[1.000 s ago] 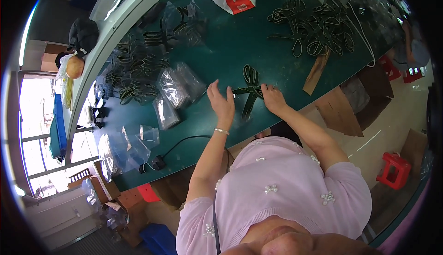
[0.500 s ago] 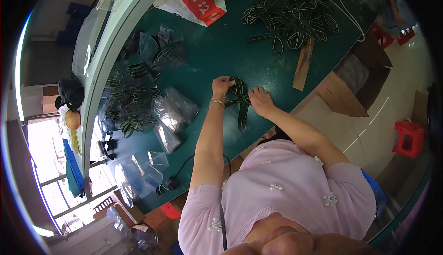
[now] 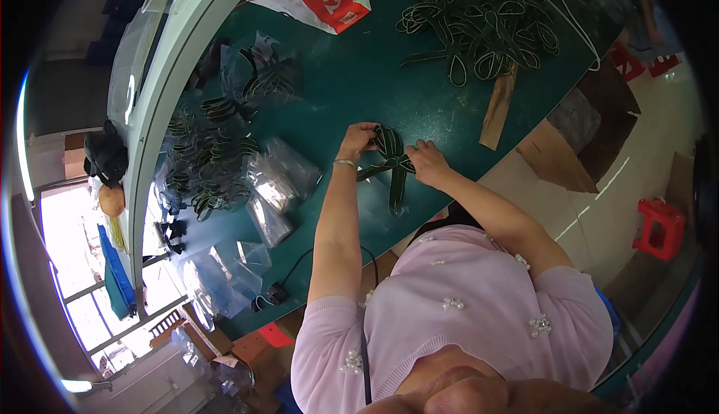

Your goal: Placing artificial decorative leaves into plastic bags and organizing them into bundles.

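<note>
Ribbon bow (image 3: 391,161) lies on the green counter (image 3: 352,77), the left hand (image 3: 359,138) pinching its top loop and the right hand (image 3: 425,161) pressing its knot side. Clear bags (image 3: 278,182) just left hold bows. Both hands have closed in on the bow since a second ago.

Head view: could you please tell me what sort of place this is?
Probably a small workshop for packing ribbon bows: a long green worktable, a heap of dark looped ribbon bows and clear plastic bags beside it.
</note>
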`<control>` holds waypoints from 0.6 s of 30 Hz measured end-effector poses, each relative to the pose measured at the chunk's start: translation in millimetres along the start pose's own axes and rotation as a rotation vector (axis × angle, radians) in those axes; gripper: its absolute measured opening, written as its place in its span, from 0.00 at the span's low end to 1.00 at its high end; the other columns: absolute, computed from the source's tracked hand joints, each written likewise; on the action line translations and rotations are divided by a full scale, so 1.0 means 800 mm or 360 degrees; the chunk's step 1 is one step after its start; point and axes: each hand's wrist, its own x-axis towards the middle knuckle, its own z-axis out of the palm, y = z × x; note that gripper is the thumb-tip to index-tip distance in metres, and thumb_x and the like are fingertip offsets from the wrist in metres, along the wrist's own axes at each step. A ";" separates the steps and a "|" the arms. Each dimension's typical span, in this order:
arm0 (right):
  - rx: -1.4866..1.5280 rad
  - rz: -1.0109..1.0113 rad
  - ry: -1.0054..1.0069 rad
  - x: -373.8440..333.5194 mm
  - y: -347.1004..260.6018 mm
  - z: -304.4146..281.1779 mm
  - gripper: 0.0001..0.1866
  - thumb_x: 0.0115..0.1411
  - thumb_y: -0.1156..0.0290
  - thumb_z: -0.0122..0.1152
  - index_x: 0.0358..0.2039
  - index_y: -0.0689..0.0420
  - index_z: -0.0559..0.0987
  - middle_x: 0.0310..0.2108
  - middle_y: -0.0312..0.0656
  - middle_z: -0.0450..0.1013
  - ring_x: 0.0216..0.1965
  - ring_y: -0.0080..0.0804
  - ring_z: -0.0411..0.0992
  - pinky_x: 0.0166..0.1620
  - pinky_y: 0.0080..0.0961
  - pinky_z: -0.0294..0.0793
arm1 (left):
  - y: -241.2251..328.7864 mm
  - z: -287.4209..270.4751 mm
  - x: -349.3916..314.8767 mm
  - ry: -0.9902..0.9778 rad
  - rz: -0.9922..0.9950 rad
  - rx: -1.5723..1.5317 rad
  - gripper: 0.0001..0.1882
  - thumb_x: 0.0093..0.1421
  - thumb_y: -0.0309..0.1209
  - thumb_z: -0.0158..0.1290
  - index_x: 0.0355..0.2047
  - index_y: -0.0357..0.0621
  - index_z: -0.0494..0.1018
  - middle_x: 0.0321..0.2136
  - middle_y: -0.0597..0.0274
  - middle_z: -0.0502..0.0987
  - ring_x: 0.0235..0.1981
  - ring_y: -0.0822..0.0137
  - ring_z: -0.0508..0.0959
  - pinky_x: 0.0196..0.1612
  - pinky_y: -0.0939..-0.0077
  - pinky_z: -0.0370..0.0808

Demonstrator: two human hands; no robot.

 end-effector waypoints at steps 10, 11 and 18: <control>-0.0026 0.0031 -0.0027 0.000 -0.003 -0.004 0.28 0.42 0.80 0.66 0.47 0.59 0.69 0.46 0.53 0.65 0.48 0.55 0.67 0.49 0.44 0.75 | -0.006 0.012 0.007 0.0179 0.0414 0.0543 0.11 0.48 0.18 0.52 0.33 0.39 0.76 0.27 0.58 0.79 0.26 0.65 0.79 0.34 0.70 0.79; -0.0017 0.0052 -0.0078 0.001 -0.004 -0.008 0.30 0.42 0.79 0.67 0.49 0.58 0.68 0.47 0.53 0.65 0.48 0.56 0.67 0.49 0.44 0.75 | -0.007 0.014 0.009 0.0356 0.0612 0.0891 0.10 0.47 0.19 0.53 0.32 0.38 0.76 0.27 0.55 0.79 0.27 0.64 0.79 0.36 0.68 0.78; -0.0061 -0.0118 0.0167 -0.021 -0.032 -0.026 0.29 0.46 0.79 0.63 0.51 0.55 0.67 0.47 0.55 0.65 0.48 0.56 0.67 0.46 0.45 0.76 | -0.027 0.021 0.002 0.0628 0.0783 0.0699 0.16 0.48 0.25 0.56 0.39 0.38 0.78 0.32 0.47 0.80 0.37 0.52 0.80 0.45 0.64 0.75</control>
